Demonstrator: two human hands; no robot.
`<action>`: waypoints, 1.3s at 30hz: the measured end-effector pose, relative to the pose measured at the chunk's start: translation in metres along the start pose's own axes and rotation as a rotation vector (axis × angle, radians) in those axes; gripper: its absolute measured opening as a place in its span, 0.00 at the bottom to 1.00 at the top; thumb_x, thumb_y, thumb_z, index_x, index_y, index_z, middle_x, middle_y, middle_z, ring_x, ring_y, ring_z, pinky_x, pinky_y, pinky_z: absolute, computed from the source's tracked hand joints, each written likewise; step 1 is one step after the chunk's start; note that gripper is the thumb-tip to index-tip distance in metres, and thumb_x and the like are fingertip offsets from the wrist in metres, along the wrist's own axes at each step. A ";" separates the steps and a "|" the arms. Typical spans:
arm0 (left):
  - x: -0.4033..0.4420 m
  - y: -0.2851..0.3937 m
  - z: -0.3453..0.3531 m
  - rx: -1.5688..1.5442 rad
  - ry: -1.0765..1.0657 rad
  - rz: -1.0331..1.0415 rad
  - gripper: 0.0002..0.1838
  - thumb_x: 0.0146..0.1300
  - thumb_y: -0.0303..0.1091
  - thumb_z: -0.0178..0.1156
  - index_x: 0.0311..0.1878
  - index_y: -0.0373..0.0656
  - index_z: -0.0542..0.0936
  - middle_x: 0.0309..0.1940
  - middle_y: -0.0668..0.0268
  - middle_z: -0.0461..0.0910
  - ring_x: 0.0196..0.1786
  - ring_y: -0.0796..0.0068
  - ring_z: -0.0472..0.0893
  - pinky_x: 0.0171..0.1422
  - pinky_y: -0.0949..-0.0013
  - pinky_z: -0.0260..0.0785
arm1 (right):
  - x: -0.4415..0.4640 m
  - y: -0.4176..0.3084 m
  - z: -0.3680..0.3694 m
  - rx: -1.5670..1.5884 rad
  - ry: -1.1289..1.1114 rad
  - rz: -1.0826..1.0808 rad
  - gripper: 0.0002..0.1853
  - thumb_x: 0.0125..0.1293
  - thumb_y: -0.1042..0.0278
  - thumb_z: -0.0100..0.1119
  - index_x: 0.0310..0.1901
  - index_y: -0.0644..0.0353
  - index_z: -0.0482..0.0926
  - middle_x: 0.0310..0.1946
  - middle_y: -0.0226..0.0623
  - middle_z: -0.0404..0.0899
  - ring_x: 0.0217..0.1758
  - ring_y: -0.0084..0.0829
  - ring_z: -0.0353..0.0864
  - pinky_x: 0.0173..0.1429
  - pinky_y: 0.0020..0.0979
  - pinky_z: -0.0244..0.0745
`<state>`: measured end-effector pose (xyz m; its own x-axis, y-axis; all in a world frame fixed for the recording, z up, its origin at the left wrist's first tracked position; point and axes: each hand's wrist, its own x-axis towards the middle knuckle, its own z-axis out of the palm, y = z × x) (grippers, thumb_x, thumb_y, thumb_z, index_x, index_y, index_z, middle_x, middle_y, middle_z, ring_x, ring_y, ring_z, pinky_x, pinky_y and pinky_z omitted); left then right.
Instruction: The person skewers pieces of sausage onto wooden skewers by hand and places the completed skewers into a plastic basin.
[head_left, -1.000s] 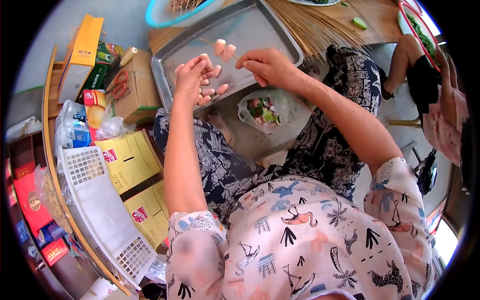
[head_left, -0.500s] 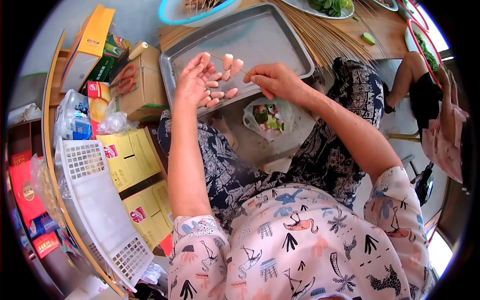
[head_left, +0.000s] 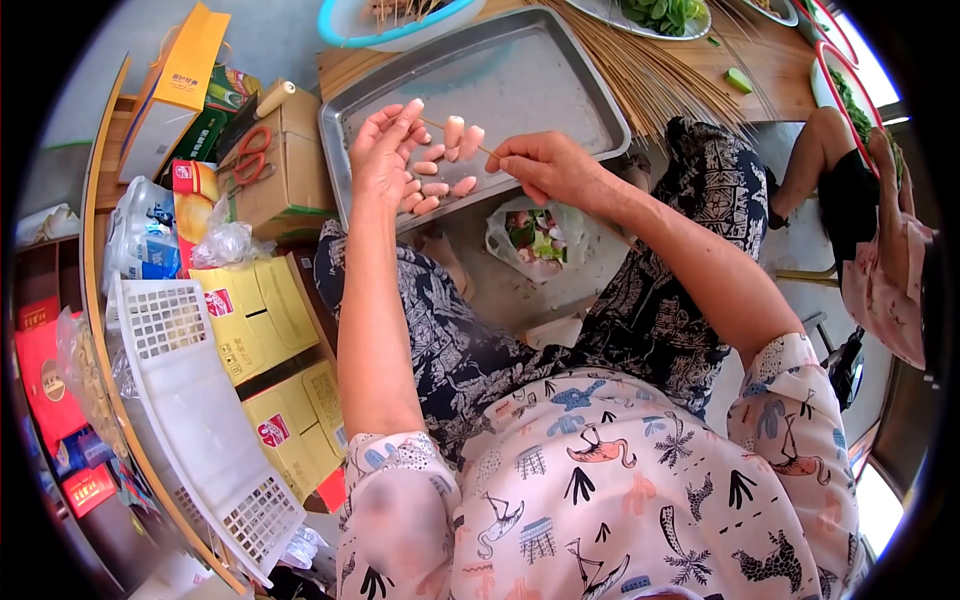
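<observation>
My right hand (head_left: 550, 168) pinches one end of a thin wooden skewer (head_left: 487, 151) above the metal tray. Two pale pink sausage pieces (head_left: 455, 132) are threaded side by side on it. At the skewer's other end is my left hand (head_left: 385, 155), fingers curled, with thumb and forefinger closed at a small pale piece by the tip; whether that piece is on the skewer I cannot tell. Several loose sausage pieces (head_left: 432, 189) lie in the metal tray (head_left: 545, 70), beside and below my left hand.
A plastic bag of scraps (head_left: 537, 240) sits below the tray. Loose skewers (head_left: 650, 75), a lime piece (head_left: 738, 80) and a plate of greens (head_left: 640, 15) are on the wooden table. Red scissors (head_left: 252, 155) lie on a carton at left. Another person's leg (head_left: 815, 150) is at right.
The view has shifted, so the tray appears lower and further right. My left fingers have come to the skewer's far tip. The threaded pieces are still on the skewer in my right hand.
</observation>
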<state>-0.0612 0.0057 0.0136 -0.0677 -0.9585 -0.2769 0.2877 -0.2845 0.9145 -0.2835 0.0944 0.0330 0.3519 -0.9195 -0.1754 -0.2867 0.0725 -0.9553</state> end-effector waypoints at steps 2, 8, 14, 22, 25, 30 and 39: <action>0.004 0.000 -0.007 -0.024 -0.011 -0.011 0.12 0.60 0.26 0.64 0.46 0.42 0.74 0.43 0.64 0.80 0.45 0.74 0.79 0.52 0.73 0.74 | 0.000 0.000 0.001 -0.007 -0.003 0.001 0.13 0.68 0.64 0.48 0.41 0.62 0.80 0.11 0.30 0.70 0.16 0.18 0.68 0.26 0.27 0.65; 0.020 -0.010 -0.027 -0.208 -0.086 -0.007 0.11 0.62 0.28 0.61 0.48 0.41 0.76 0.47 0.64 0.80 0.46 0.75 0.79 0.54 0.74 0.73 | 0.000 0.000 0.001 0.047 0.003 -0.011 0.13 0.68 0.65 0.48 0.42 0.63 0.80 0.11 0.30 0.69 0.16 0.18 0.68 0.26 0.26 0.64; 0.021 -0.009 -0.029 -0.260 -0.090 -0.001 0.12 0.63 0.32 0.61 0.48 0.40 0.76 0.43 0.65 0.80 0.44 0.77 0.78 0.52 0.75 0.73 | -0.001 -0.003 0.001 0.062 -0.012 -0.016 0.13 0.68 0.65 0.48 0.42 0.62 0.80 0.11 0.29 0.70 0.15 0.17 0.67 0.24 0.26 0.63; 0.020 -0.009 -0.031 -0.274 -0.086 -0.161 0.15 0.66 0.43 0.58 0.44 0.38 0.77 0.37 0.66 0.79 0.37 0.79 0.77 0.42 0.75 0.74 | -0.002 -0.006 0.001 0.059 -0.020 -0.014 0.12 0.69 0.65 0.48 0.43 0.61 0.80 0.11 0.28 0.69 0.15 0.16 0.67 0.24 0.25 0.63; 0.019 -0.008 -0.029 -0.261 -0.073 -0.179 0.16 0.67 0.44 0.57 0.43 0.38 0.77 0.35 0.66 0.79 0.35 0.79 0.77 0.40 0.77 0.73 | -0.002 -0.006 0.001 0.060 -0.021 -0.013 0.12 0.69 0.65 0.49 0.42 0.61 0.80 0.11 0.27 0.70 0.15 0.16 0.67 0.24 0.25 0.63; 0.017 -0.008 -0.028 -0.242 -0.092 -0.182 0.17 0.67 0.45 0.57 0.42 0.38 0.77 0.34 0.67 0.79 0.35 0.79 0.77 0.39 0.77 0.73 | -0.002 -0.006 0.002 0.081 -0.033 -0.006 0.11 0.69 0.65 0.49 0.42 0.60 0.80 0.12 0.27 0.70 0.15 0.16 0.67 0.23 0.25 0.62; 0.015 -0.007 -0.025 -0.215 -0.101 -0.152 0.16 0.65 0.43 0.59 0.43 0.39 0.77 0.35 0.66 0.79 0.35 0.79 0.77 0.38 0.77 0.74 | 0.000 -0.003 0.003 0.063 -0.029 -0.020 0.12 0.69 0.65 0.49 0.41 0.62 0.80 0.12 0.28 0.70 0.15 0.17 0.68 0.23 0.26 0.63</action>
<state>-0.0406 -0.0064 -0.0046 -0.2169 -0.9053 -0.3652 0.4628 -0.4247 0.7781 -0.2799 0.0950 0.0348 0.3833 -0.9094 -0.1618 -0.2225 0.0791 -0.9717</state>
